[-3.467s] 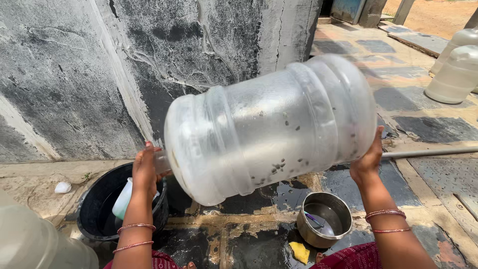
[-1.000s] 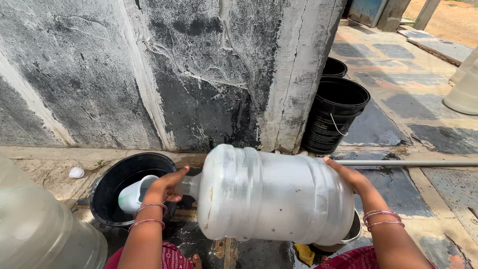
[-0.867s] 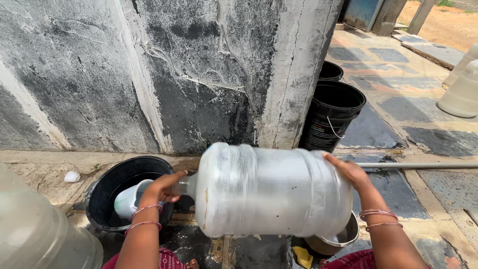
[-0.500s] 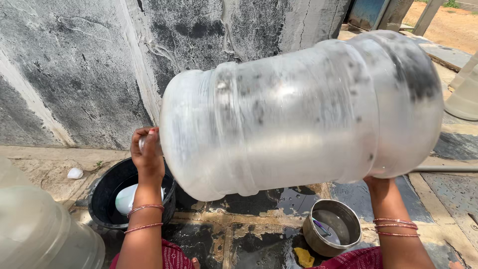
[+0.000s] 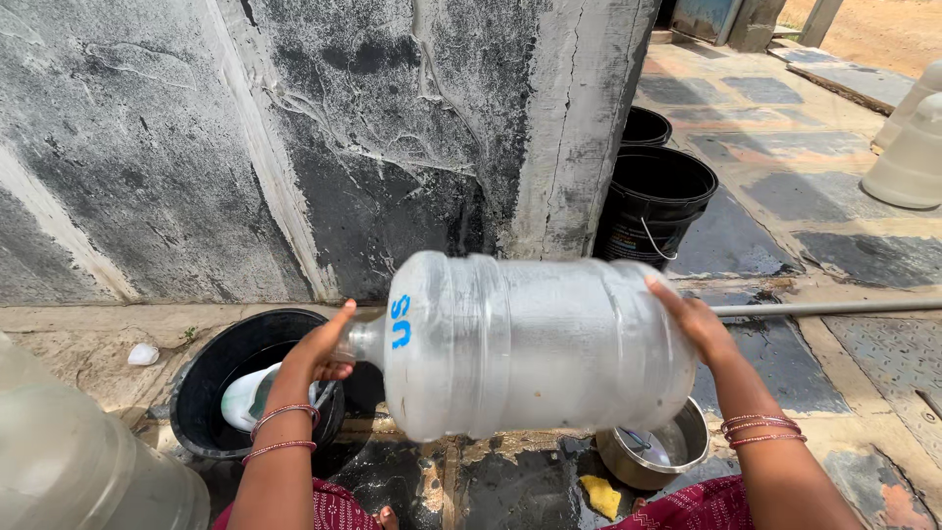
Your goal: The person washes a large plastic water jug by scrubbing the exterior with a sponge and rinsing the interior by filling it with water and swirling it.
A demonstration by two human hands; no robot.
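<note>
Jug (image 5: 535,344) lowered, apparently level; both hands unmoved.

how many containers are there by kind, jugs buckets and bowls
Clear water jugs: 4, the held jug, near-left jug, two far right
Black buckets: 3
Steel bowls: 1
Total: 8

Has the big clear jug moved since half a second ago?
Yes. The clear jug has dropped from up against the wall to lie level, lower, above the steel bowl.
</note>
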